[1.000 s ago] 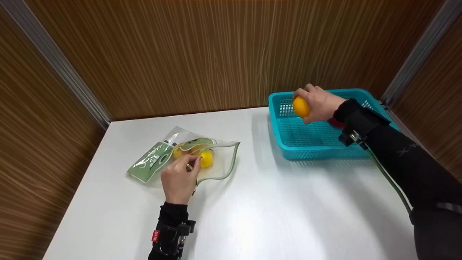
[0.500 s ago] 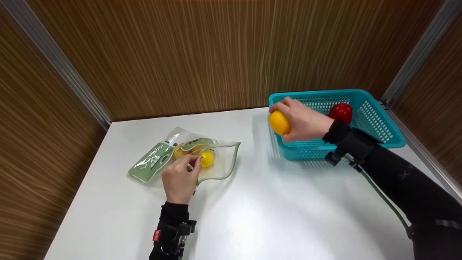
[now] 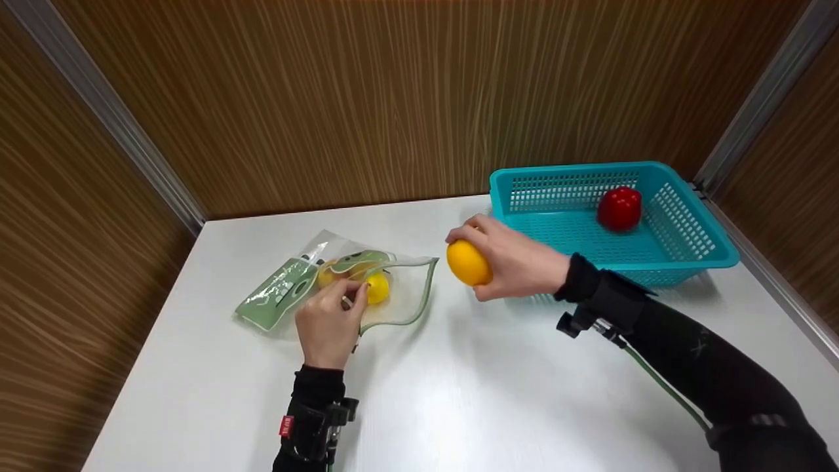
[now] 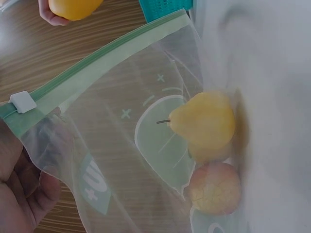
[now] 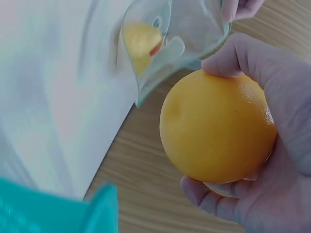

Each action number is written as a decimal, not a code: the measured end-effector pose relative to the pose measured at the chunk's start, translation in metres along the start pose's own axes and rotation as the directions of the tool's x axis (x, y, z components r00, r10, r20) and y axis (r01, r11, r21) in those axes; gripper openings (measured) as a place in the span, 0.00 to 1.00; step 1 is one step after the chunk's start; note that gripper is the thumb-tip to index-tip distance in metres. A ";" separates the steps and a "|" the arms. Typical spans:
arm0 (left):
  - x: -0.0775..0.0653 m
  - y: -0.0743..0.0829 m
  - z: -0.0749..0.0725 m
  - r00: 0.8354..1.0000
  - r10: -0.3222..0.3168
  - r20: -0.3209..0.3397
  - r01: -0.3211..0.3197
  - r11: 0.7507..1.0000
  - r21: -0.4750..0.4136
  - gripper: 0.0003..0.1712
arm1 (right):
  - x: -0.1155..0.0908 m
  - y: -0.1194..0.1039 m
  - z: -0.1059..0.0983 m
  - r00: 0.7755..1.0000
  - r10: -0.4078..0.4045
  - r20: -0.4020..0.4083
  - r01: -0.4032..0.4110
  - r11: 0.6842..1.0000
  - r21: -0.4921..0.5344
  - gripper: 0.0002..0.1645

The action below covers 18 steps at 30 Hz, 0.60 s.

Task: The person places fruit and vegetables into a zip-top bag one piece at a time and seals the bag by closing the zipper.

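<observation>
My right hand (image 3: 518, 262) grips an orange (image 3: 468, 262) in the air between the basket and the bag; in the right wrist view thumb and fingers curl round the orange (image 5: 218, 126). On the left, my left hand (image 3: 331, 324) pinches the edge of a clear zip bag (image 3: 406, 308) with green print, its mouth standing apart toward the right. Through the plastic in the left wrist view show a yellow pear (image 4: 206, 121) with a stem and a reddish-yellow apple (image 4: 215, 188). A white zip slider (image 4: 23, 102) sits by the left fingers.
A turquoise basket (image 3: 609, 265) stands at the back right with a shiny red fruit or pepper (image 3: 619, 208) inside. Wood-grain panels (image 3: 341, 105) wall in the white table (image 3: 419, 406) at the back and both sides.
The right hand has carried the orange from over the basket leftward and toward the bag, uncovering the red item. The left hand stays at the bag's edge.
</observation>
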<state>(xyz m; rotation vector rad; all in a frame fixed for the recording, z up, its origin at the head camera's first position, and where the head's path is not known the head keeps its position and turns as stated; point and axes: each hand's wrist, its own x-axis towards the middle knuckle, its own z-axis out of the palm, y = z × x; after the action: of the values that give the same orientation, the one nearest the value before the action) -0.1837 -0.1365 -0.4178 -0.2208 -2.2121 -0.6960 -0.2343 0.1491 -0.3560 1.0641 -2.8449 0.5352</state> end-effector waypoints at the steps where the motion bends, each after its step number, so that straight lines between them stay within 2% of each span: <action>1: 0.000 0.000 0.000 1.000 -0.003 0.001 0.003 1.000 -0.001 0.05 | 0.001 -0.002 0.003 1.000 -0.007 0.000 0.007 1.000 0.004 0.43; 18: 0.000 0.002 -0.001 1.000 -0.004 0.006 0.004 1.000 -0.005 0.04 | 0.015 -0.034 0.052 0.992 -0.105 0.075 0.097 0.989 0.108 0.44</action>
<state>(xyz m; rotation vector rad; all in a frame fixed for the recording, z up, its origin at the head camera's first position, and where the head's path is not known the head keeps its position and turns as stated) -0.1822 -0.1352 -0.4168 -0.2214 -2.2173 -0.7035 -0.2202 0.0977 -0.3918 1.2680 -2.8390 0.6534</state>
